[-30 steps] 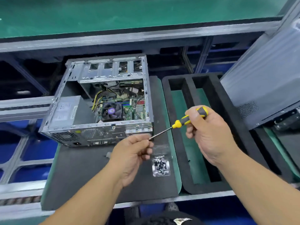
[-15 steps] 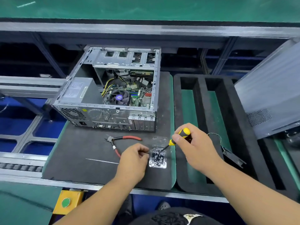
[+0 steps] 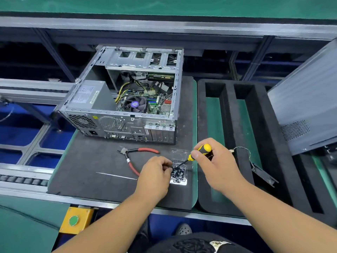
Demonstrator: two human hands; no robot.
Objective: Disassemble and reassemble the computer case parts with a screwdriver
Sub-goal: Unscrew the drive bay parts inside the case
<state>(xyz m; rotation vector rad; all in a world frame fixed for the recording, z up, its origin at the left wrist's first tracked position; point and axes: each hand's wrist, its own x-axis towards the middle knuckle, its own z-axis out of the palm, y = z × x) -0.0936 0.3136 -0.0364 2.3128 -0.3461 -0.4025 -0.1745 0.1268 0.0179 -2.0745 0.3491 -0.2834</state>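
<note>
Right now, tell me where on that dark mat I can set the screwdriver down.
Free: the mat's near-left corner, bordered by the cutters, the thin rod and the computer case. Crowded: the screw tray, where the left hand and right hand meet.

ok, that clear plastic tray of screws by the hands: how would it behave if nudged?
The shallow clear plastic tray looks thin and light, so it would probably slide on the dark foam mat. Its small black screws lie loose and heaped, so they could likely scatter or roll if it tips.
</note>
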